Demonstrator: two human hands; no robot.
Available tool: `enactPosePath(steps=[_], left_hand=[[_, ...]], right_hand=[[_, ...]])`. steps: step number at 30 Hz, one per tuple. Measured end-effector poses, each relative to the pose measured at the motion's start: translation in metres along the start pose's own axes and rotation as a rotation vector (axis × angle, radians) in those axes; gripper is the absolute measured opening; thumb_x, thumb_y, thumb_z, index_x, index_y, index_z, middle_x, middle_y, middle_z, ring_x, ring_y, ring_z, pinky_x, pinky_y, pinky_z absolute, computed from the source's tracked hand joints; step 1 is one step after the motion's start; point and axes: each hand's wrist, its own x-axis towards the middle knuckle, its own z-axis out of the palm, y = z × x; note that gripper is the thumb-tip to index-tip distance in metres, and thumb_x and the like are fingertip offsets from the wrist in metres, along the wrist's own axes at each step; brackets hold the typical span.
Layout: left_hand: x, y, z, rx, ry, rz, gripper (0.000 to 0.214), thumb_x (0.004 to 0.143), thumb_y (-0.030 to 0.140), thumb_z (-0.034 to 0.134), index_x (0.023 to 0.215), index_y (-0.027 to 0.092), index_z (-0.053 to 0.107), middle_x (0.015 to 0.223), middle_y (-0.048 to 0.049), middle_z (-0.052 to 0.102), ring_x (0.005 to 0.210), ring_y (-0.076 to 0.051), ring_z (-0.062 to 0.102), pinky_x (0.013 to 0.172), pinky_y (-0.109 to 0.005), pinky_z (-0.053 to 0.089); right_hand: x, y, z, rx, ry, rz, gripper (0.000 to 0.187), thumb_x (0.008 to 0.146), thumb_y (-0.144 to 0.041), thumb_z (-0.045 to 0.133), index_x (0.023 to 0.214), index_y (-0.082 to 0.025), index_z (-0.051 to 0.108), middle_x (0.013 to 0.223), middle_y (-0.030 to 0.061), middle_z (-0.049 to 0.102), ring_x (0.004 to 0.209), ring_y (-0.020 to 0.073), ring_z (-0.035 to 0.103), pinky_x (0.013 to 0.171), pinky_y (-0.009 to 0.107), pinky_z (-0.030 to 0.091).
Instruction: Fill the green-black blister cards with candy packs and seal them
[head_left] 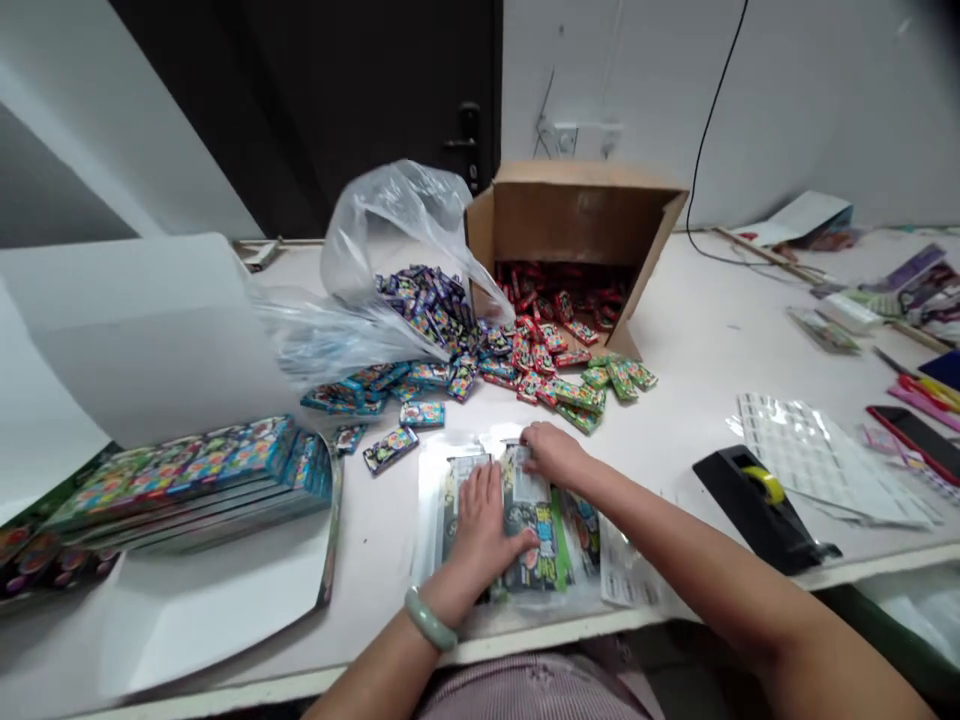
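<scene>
Person's hands at a white table (697, 330), seen from above. The left hand (480, 525) lies flat with its fingers spread, pressing on a clear plastic sleeve (431, 510) that holds printed flat packets (531, 540). A pale green bangle (430, 620) circles the left wrist. The right hand (551, 452) rests at the far end of the packets with its fingers bent downward; whether they pinch the packets or the sleeve cannot be told. The sleeve lies near the table's front edge, directly before the person.

Beyond the hands, small candy packets (540, 375) in red, green, blue and purple lie heaped and scattered. Some spill from a tipped cardboard box (577, 215), and others lie against a crumpled plastic bag (390, 250). To the left, a stack of colourful flat boxes (187, 480) sits beside a curled white sheet (127, 340). To the right stand a black tape dispenser (757, 510) and a sheet of clear blister trays (817, 460).
</scene>
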Motion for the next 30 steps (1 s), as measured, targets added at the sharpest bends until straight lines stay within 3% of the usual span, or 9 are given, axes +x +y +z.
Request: enactPosePath(steps=[3,6,10,12,16,21,26,27,30], left_hand=[[0.001,0.001,-0.006,-0.351,0.150,-0.038,0.068,0.074,0.035,0.060,0.135,0.013,0.041,0.142,-0.0191,0.044,0.136,-0.033,0.035,0.111,-0.051,0.027],[0.001,0.007,-0.024,-0.641,0.186,-0.020,0.032,0.087,0.036,0.045,0.109,0.020,0.061,0.109,-0.0109,0.068,0.106,-0.026,0.062,0.095,-0.043,0.047],[-0.008,0.020,-0.062,-0.563,0.169,0.183,0.023,0.087,0.034,0.048,0.100,0.029,0.067,0.101,-0.0049,0.072,0.098,-0.025,0.066,0.089,-0.038,0.050],[-0.015,0.023,-0.079,-0.436,0.145,0.275,0.028,0.087,0.032,0.048,0.109,0.030,0.065,0.108,-0.0060,0.071,0.102,-0.026,0.065,0.090,-0.040,0.050],[-0.030,0.017,-0.094,-0.184,0.173,0.400,0.042,0.084,0.029,0.051,0.125,0.027,0.058,0.121,-0.0118,0.065,0.111,-0.031,0.061,0.093,-0.044,0.050],[-0.045,-0.009,-0.096,-0.118,0.201,0.440,0.041,0.084,0.025,0.045,0.122,0.023,0.060,0.114,-0.0140,0.068,0.102,-0.030,0.066,0.086,-0.042,0.054],[-0.059,-0.033,-0.106,-0.444,0.378,0.218,0.037,0.084,0.038,0.052,0.115,0.023,0.064,0.120,-0.0086,0.067,0.115,-0.029,0.060,0.098,-0.043,0.047],[-0.062,-0.034,-0.108,-0.524,0.413,0.172,0.038,0.083,0.040,0.054,0.115,0.022,0.064,0.121,-0.0082,0.066,0.117,-0.029,0.058,0.101,-0.043,0.045],[-0.068,-0.030,-0.109,-0.778,0.399,0.113,0.041,0.079,0.044,0.061,0.113,0.020,0.065,0.121,-0.0072,0.066,0.119,-0.029,0.056,0.104,-0.041,0.042]], right_hand=[[-0.010,-0.004,-0.034,-0.029,0.051,0.004,0.007,0.078,-0.021,0.066,0.082,-0.016,0.067,0.086,0.0105,0.067,0.080,0.0221,0.061,0.067,0.029,0.043],[-0.030,-0.014,-0.071,0.048,0.088,-0.013,0.007,0.077,-0.021,0.063,0.072,-0.017,0.065,0.073,0.0047,0.065,0.066,0.0165,0.056,0.059,0.026,0.038],[-0.055,-0.026,-0.093,0.693,-0.216,-0.046,0.014,0.069,-0.031,0.070,0.074,-0.017,0.067,0.065,-0.0023,0.063,0.058,0.0123,0.051,0.058,0.024,0.040],[-0.061,-0.030,-0.088,0.940,-0.263,-0.008,0.027,0.067,-0.040,0.073,0.078,-0.016,0.070,0.067,-0.0020,0.064,0.060,0.0126,0.054,0.063,0.026,0.044],[-0.065,-0.042,-0.068,1.180,-0.144,-0.001,0.037,0.064,-0.048,0.076,0.083,-0.016,0.075,0.087,0.0042,0.070,0.076,0.0170,0.062,0.079,0.032,0.046],[-0.067,-0.074,-0.058,1.204,-0.163,-0.099,0.039,0.067,-0.051,0.073,0.084,-0.015,0.074,0.088,0.0056,0.070,0.085,0.0207,0.063,0.089,0.040,0.045],[-0.075,-0.108,-0.042,0.848,0.489,-0.045,0.041,0.072,-0.044,0.070,0.106,-0.022,0.065,0.110,0.0088,0.064,0.113,0.0262,0.052,0.098,0.043,0.039],[-0.077,-0.114,-0.035,0.864,0.524,-0.048,0.048,0.069,-0.043,0.073,0.111,-0.024,0.061,0.115,0.0089,0.061,0.118,0.0262,0.049,0.099,0.043,0.038],[-0.082,-0.125,-0.014,1.088,0.236,-0.076,0.049,0.061,-0.046,0.078,0.100,-0.023,0.061,0.102,0.0064,0.065,0.102,0.0247,0.059,0.089,0.040,0.045]])
